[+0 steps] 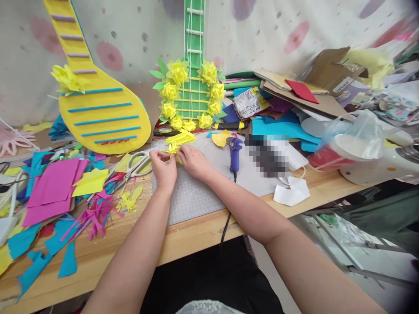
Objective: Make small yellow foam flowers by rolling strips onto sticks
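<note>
Head view: left hand [163,171], right hand [194,162] pinch yellow paper [173,147] (seemingly unfinished); green guitar [194,102] flowered, yellow guitar [104,112] has one bloom [67,79].

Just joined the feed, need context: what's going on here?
A person's left grip and right grip both hold a small yellow piece above the gray cutting mat. A purple glue gun is on the mat, to the right, untouched. Behind, a green guitar-shaped craft bears several yellow flowers; the yellow lute-shaped craft shows a single flower.
</note>
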`<state>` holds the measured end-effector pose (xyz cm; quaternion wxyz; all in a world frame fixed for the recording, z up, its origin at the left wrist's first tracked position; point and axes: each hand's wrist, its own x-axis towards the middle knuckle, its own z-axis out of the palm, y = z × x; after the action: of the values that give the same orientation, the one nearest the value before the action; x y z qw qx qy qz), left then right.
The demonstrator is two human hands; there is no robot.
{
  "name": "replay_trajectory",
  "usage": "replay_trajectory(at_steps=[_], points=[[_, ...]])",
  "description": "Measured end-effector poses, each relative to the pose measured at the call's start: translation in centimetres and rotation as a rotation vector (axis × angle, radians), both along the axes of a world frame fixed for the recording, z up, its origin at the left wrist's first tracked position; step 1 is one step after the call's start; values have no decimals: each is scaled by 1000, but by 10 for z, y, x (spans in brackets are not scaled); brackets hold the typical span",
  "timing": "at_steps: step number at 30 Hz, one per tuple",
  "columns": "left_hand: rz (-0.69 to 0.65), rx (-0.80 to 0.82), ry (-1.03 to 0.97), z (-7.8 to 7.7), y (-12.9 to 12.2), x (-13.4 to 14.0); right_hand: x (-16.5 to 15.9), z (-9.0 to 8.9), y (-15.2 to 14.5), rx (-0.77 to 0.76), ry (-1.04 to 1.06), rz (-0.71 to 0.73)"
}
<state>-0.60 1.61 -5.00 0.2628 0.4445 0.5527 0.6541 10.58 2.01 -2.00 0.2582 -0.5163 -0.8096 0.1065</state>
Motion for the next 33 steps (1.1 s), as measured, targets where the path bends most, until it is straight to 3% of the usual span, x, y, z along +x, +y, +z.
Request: replay_trajectory(at_steps=[9,16,23,33], points=[[-43,-71,-360,6,-2,12,2,2,-5,210,53,-32],[-55,-25,-385,9,-5,16,2,-1,0,142,97,29],[-35,-210,-555,28,-10,17,5,1,-3,155,138,36],[-19,-367,-634,37,-10,15,7,-2,4,100,237,90]])
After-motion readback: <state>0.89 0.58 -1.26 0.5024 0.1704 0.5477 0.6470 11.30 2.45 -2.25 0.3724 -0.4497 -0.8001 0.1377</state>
